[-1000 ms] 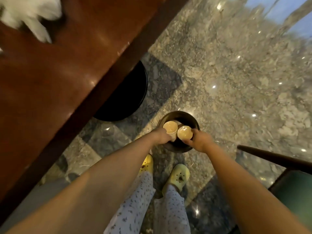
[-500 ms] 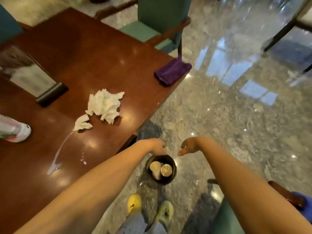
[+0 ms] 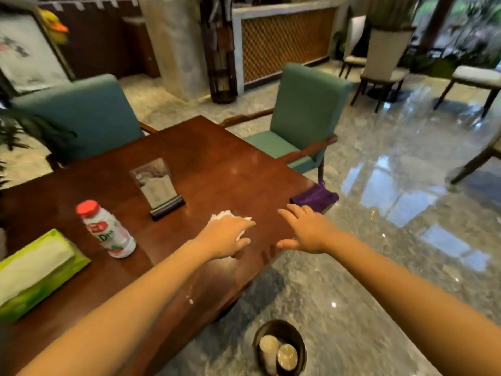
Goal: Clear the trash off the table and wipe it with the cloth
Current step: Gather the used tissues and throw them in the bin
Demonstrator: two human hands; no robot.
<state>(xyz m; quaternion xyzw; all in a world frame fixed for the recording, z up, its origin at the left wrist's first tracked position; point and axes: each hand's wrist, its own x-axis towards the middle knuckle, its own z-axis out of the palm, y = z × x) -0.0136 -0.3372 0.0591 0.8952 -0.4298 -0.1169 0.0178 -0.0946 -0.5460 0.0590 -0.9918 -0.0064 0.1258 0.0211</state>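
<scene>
Reaching over the wooden table [image 3: 217, 164], the left hand [image 3: 226, 237] lies on a crumpled white tissue [image 3: 222, 214] near the table's near edge. Its fingers run nearly straight across the top of the tissue and the thumb stands apart; white paper shows beyond the fingers and between fingers and thumb. No closed grip is visible.

The right hand [image 3: 306, 232] is held wide, fingers spread and holding nothing, over the table's edge just right of the tissue. Whether it touches the wood cannot be told.

A purple cloth [image 3: 315, 198] sits on the table's right corner, just beyond the right hand, partly hanging over the edge.

On the floor beside the table stands a dark round bin [image 3: 298, 337] containing 2 cups [image 3: 269, 347].

Also on the table:
- 1 bottle [image 3: 107, 230] with a red cap, upright
- 1 green tissue pack [image 3: 35, 270] at the left
- 1 sign holder [image 3: 158, 185] near the middle
- White drops [image 3: 190, 301] near the left forearm
</scene>
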